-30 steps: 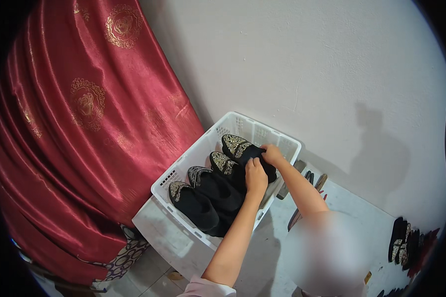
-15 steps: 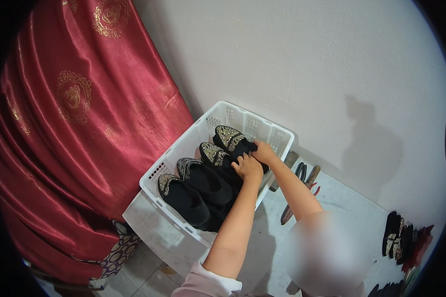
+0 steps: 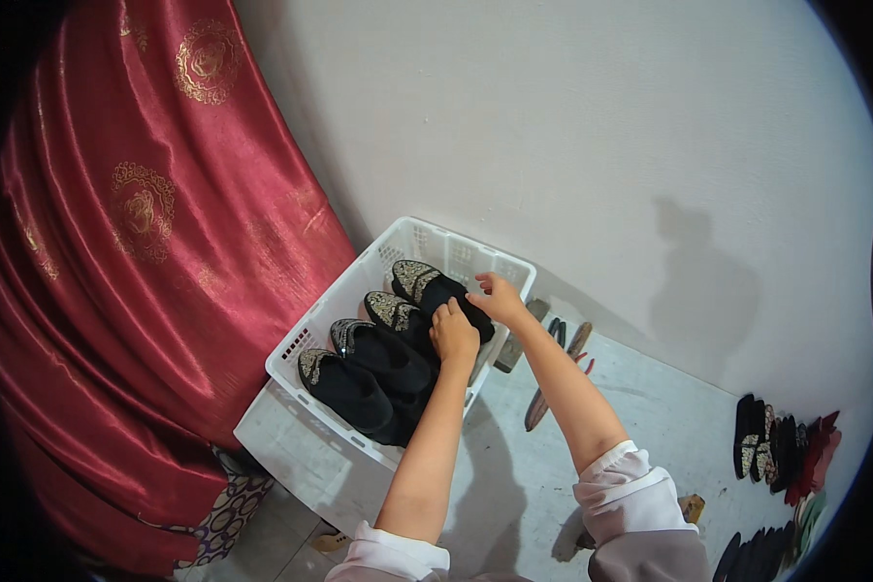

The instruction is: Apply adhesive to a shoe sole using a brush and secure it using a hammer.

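Pointed black shoes [image 3: 383, 361], perhaps velvet, glitter-toed.

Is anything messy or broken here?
Nothing looks spilled or broken. The shoes line up in the basket, sparkly toes pointing the same way. Just the tools beside it look a little messy, lying loose on the table at different angles.

black shoes [image 3: 383, 359] with glittery toes sit side by side in a white plastic basket [image 3: 475, 252], mid-frame, toes toward the upper left. the uppermost shoe [image 3: 440, 292] and second shoe [image 3: 394, 312] are gold-patterned; the third shoe [image 3: 349, 338] looks silvery; the lowest shoe [image 3: 344, 393], gold-trimmed, has its opening up.
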`<state>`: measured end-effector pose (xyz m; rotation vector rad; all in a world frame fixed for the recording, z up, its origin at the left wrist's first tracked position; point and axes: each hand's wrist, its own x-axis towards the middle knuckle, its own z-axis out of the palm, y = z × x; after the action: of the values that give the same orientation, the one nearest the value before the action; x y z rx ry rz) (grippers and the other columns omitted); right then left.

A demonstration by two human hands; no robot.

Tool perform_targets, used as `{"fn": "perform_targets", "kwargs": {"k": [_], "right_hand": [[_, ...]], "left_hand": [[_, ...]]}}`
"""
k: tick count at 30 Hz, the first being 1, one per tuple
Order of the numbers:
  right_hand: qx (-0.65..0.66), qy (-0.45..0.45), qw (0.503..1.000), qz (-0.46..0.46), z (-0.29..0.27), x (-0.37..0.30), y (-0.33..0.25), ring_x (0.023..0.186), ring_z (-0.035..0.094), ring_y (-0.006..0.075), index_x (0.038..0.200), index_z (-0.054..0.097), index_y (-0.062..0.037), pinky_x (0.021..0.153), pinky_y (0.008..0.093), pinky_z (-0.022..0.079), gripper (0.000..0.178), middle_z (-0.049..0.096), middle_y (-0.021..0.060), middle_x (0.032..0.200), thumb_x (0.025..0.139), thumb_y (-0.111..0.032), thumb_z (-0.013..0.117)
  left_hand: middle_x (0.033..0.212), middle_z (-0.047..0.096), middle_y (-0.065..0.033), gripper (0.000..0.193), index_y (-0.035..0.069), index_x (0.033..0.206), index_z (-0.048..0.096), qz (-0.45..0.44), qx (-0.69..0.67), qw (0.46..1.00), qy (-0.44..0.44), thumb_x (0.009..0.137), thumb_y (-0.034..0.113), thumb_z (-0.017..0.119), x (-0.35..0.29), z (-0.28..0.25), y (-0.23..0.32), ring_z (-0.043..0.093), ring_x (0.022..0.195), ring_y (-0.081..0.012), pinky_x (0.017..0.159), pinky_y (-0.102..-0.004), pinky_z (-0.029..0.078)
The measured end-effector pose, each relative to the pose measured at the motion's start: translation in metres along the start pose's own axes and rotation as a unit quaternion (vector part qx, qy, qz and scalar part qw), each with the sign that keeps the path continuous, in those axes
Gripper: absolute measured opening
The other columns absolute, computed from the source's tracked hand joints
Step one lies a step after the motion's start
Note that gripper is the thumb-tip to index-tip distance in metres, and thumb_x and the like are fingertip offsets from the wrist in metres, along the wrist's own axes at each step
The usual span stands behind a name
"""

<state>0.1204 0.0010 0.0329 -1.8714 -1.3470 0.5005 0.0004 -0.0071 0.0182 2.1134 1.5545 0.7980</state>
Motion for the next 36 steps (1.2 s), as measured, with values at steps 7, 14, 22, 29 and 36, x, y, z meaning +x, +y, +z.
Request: {"fn": "perform_targets", "kwargs": {"k": [7,14,22,29,36], "right_hand": [[0.343,0.033,0.937,0.052,-0.08,-0.111,-0.086,0.079,0.057,0.0141,0.105,0.056,-0.0022,0.073,0.027,0.046,0.028,0.058,0.0061,0.088,0.08,-0.014,0.057],[0.488,0.032,0.872,0.001,-0.137,-0.27,-0.104,0.069,0.051,0.0084,0.097,0.056,-0.0034,0.065,0.0229,0.043,0.017,0.054,0.0006,0.076,0.084,-0.013,0.052],[0.481,0.049,0.875,0.024,-0.187,-0.43,-0.107,0.068,0.051,0.008,0.092,0.057,-0.0041,0.064,0.0229,0.042,0.011,0.053,-0.0021,0.072,0.083,-0.011,0.057],[0.496,0.107,0.86,0.051,-0.21,-0.516,-0.076,0.057,0.046,0.0021,0.088,0.057,-0.0049,0.055,0.0164,0.037,0.009,0.05,-0.0052,0.064,0.08,-0.007,0.06],[0.423,0.129,0.894,0.065,-0.215,-0.569,-0.056,0.049,0.028,-0.0012,0.086,0.057,-0.0059,0.046,0.0164,0.024,0.006,0.033,-0.0119,0.054,0.081,-0.008,0.06]], "left_hand": [[0.095,0.052,-0.025,0.038,-0.003,0.112,0.042,0.083,-0.139,0.978,0.129,0.075,0.005,0.05,-0.068,-0.087,0.031,0.052,0.087,-0.0403,0.077,-0.0444,0.042],[0.084,0.054,-0.0162,0.045,0.001,0.116,0.04,0.085,-0.213,0.972,0.048,0.075,0.008,0.056,-0.19,-0.136,0.022,0.053,0.074,-0.0316,0.069,-0.0403,0.042],[0.083,0.056,-0.0067,0.042,0.007,0.113,0.042,0.057,-0.101,0.993,-0.023,0.074,0.014,0.058,-0.323,-0.145,-0.024,0.054,0.073,-0.0228,0.075,-0.0426,0.035],[0.081,0.055,-0.0011,0.028,0.012,0.099,0.05,0.083,0.039,0.996,-0.011,0.073,0.015,0.058,-0.359,-0.145,-0.011,0.05,0.083,-0.0206,0.075,-0.0397,0.031],[0.083,0.055,0.0009,0.01,0.013,0.082,0.056,0.163,0.039,0.986,0.005,0.073,0.017,0.059,-0.397,-0.134,0.042,0.05,0.086,-0.0199,0.074,-0.0378,0.031]]}}
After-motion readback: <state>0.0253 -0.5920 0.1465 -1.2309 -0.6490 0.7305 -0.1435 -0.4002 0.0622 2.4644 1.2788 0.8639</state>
